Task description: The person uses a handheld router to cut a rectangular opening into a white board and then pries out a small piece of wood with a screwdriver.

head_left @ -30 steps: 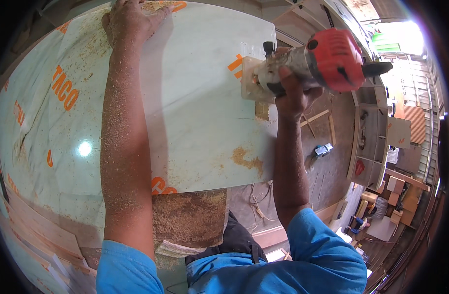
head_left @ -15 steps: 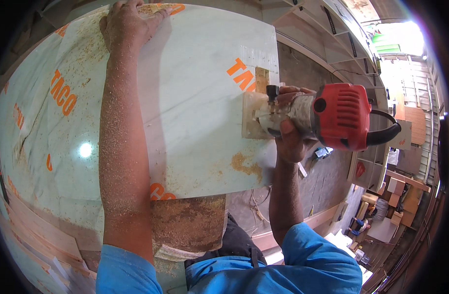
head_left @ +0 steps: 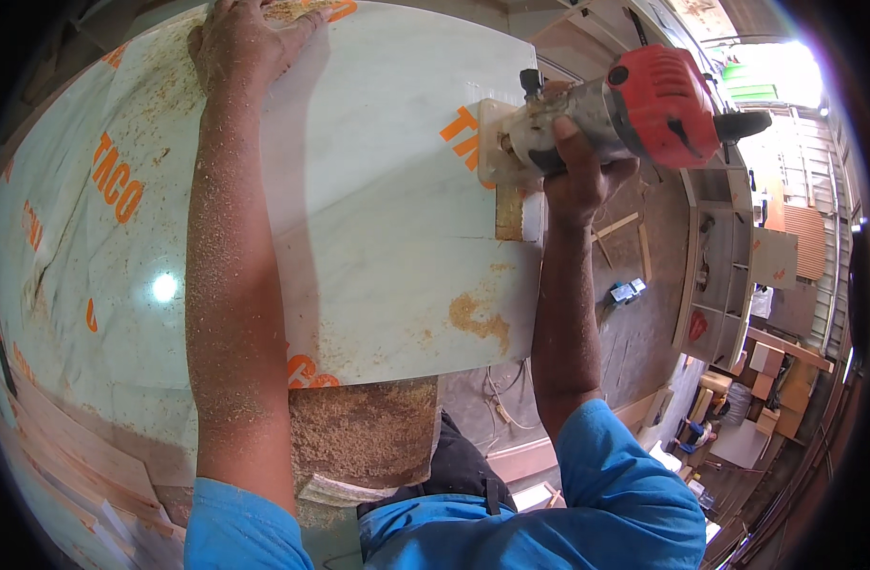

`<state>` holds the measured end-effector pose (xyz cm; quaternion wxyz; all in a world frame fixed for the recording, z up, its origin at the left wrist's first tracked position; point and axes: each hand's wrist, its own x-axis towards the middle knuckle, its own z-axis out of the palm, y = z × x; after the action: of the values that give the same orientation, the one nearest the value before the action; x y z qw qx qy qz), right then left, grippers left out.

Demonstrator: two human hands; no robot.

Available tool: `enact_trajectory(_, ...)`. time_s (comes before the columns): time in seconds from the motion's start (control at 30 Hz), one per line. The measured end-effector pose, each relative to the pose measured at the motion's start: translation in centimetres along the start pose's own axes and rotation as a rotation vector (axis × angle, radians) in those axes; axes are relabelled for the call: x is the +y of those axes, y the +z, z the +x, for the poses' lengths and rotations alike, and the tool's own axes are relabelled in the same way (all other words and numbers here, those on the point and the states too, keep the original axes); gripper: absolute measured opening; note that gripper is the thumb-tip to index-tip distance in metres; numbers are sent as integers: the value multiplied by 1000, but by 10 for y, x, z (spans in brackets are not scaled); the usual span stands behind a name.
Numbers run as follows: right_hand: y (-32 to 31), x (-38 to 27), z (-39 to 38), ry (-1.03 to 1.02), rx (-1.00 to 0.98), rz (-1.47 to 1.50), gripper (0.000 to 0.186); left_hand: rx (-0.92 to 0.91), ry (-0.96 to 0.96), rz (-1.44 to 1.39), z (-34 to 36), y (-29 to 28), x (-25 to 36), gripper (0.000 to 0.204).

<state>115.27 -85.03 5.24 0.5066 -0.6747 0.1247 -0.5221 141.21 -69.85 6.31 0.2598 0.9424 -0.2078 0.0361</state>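
Note:
My right hand (head_left: 587,169) is wrapped around the body of a red and silver trim router (head_left: 658,104). Its pale clear base plate (head_left: 495,142) rests on the right edge of a white marble-patterned panel (head_left: 397,204), and the machine lies tilted with its red end out past that edge. Just nearer than the base, a small rectangular notch (head_left: 508,214) with brown wood showing is cut at the panel's edge. My left hand (head_left: 240,47) lies on the panel's far edge, thumb spread out; its fingertips are partly beyond the picture's top. Sawdust covers my left forearm.
Sawdust (head_left: 480,318) is scattered over the panel, which carries orange print. Below its near edge is a dusty brown board (head_left: 364,432). Shelving carcasses (head_left: 715,256) stand to the right, with a blue tool (head_left: 628,291) and a cable (head_left: 500,404) on the floor. Planks (head_left: 84,456) lie at lower left.
My right hand has moved the trim router away from me along the panel's right edge, and its red end has swung farther up. The notch's near part has come into view. My left hand stays nearly still.

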Motion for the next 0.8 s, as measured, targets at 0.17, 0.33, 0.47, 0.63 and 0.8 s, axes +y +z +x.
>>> enact_trajectory(0.17, -8, 4, -7, -118, 7, -272, 43, 28, 6, 43, 5, 10, -9, 64)
enact_trajectory(0.33, -10, -14, -21, -11, -25, -87, 51, 94, -33, 25, -1, 12, -4, 61)
enact_trajectory(0.47, -15, -24, -36, -18, -15, -88, 61, 20, -3, -35, 3, 8, -5, 59)
enact_trajectory(0.63, -18, -40, -57, 1, -57, -40, 67, 110, 50, -27, 8, 17, -8, 55)
enact_trajectory(0.8, -17, -52, -71, 74, -61, -56, 74, 158, 202, 173, 32, 50, -52, 82)
